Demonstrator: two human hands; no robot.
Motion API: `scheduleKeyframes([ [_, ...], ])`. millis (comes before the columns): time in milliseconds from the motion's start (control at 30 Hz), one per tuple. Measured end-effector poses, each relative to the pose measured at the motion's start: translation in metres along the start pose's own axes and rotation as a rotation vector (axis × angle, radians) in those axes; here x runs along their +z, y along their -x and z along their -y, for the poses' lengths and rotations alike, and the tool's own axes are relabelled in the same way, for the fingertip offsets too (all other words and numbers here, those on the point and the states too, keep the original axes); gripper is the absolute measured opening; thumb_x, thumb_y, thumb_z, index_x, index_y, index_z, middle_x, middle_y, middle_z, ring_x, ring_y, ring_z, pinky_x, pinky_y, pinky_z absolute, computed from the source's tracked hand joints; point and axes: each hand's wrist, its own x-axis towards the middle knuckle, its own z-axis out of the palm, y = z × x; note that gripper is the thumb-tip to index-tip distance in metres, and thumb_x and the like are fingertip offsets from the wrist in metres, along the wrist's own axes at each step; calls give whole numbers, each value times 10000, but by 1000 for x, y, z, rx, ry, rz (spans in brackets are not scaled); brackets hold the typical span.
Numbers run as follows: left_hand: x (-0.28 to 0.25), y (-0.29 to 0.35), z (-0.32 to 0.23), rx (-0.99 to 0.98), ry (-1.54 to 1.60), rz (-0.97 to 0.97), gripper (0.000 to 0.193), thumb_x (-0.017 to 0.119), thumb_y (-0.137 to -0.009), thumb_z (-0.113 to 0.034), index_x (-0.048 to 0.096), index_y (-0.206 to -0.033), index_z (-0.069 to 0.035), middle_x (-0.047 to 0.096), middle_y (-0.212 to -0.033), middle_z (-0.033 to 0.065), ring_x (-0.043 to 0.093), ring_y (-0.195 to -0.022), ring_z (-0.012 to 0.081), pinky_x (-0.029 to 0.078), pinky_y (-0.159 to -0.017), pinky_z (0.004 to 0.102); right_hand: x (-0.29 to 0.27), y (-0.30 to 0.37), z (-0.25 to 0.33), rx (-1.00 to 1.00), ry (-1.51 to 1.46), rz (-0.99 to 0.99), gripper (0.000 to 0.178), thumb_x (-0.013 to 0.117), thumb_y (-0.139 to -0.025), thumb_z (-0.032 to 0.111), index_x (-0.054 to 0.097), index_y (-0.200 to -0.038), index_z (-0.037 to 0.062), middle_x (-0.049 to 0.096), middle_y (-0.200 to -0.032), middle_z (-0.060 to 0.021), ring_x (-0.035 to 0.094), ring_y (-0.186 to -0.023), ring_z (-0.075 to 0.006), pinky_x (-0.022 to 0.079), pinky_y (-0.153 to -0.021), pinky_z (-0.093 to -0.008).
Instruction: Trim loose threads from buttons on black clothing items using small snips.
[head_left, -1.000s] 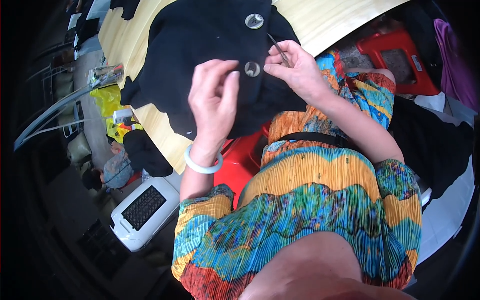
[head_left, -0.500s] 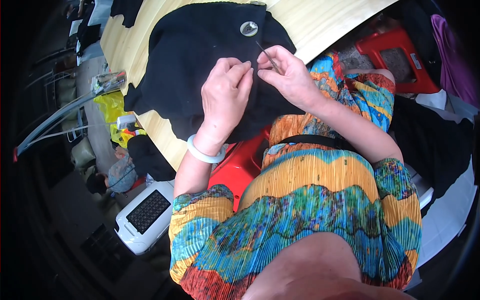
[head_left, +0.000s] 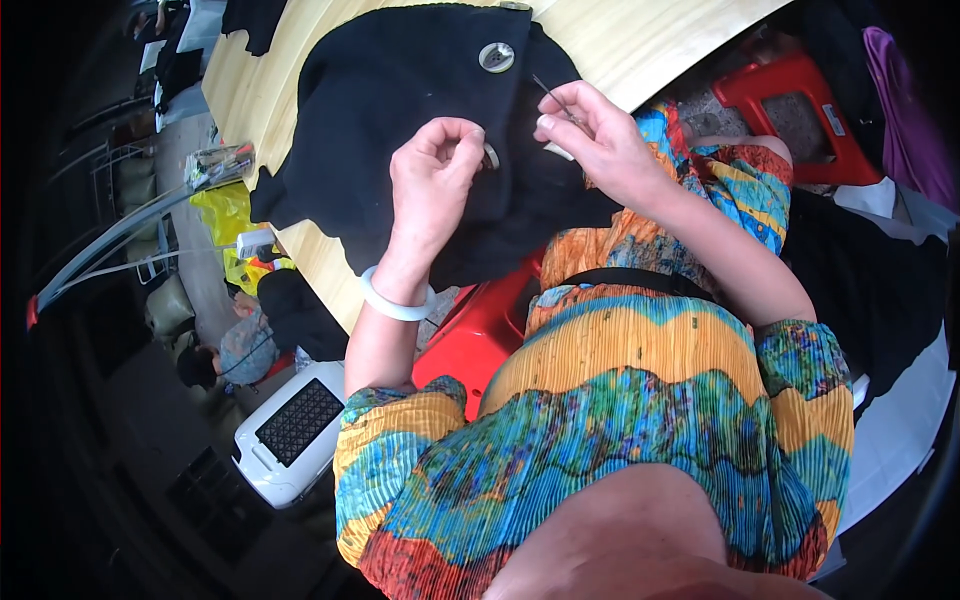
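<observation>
A black garment (head_left: 410, 70) lies across the table. On it, near its far edge, sits a large round button (head_left: 496, 57) with a pale rim and dark centre. My left hand (head_left: 432, 178), wearing a pale bangle (head_left: 395, 305), is closed in a pinch over the cloth. Another pale-rimmed button (head_left: 490, 157) shows edge-on at its fingertips. Off to the right, my right hand (head_left: 600, 140) grips a thin dark pointed tool (head_left: 544, 88), its tip aimed up and left; the exact kind is unclear. Below those fingers shows a small whitish piece (head_left: 558, 151), partly hidden.
The pale wooden table (head_left: 620, 40) borders the garment. Red stools stand under my hands (head_left: 470, 340) and at the far right (head_left: 835, 150). A yellow bag (head_left: 225, 215) hangs at the table's left edge. Beyond it another person (head_left: 240, 345) sits low. A white case (head_left: 290, 440) stands at the left.
My hands have drawn apart: the right one, with the tool, has moved right, and the left slightly left. The button at my left fingertips and the whitish piece have come into view.
</observation>
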Motion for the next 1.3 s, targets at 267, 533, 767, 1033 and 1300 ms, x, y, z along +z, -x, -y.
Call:
scheduleKeyframes([
  [267,-6,-5,2,-135,243,119,129,523,-824,-123,578,-824,-6,561,-724,22,515,-603,63,413,-534,177,4,18,34,-171,636,193,272,526,-831,270,487,-902,12,583,-700,-129,587,-651,-292,452,-598,-371],
  [533,-7,-3,0,-189,369,189,117,528,-824,-122,567,-842,-14,562,-778,27,531,-634,83,426,-542,182,9,8,36,-155,704,219,281,527,-823,272,511,-837,-9,574,-660,-165,575,-656,-334,447,-598,-393],
  [767,-11,-5,-9,-225,291,235,87,521,-812,-98,568,-803,-26,542,-689,6,512,-589,59,403,-513,173,8,-7,33,96,512,311,303,522,-830,293,554,-768,-2,585,-635,-105,580,-608,-223,445,-587,-332],
  [1033,-18,-25,-13,-99,-147,305,138,507,-818,-125,551,-804,5,552,-662,32,516,-490,79,406,-458,208,10,-17,10,288,344,357,310,512,-843,328,568,-787,29,597,-642,-43,557,-648,-139,425,-626,-281],
  [1300,-14,-35,-11,29,-386,357,133,516,-799,-131,562,-814,-7,543,-675,86,539,-560,158,433,-542,269,13,-21,19,314,415,348,275,508,-860,285,543,-805,18,549,-625,-19,505,-608,-81,392,-575,-229],
])
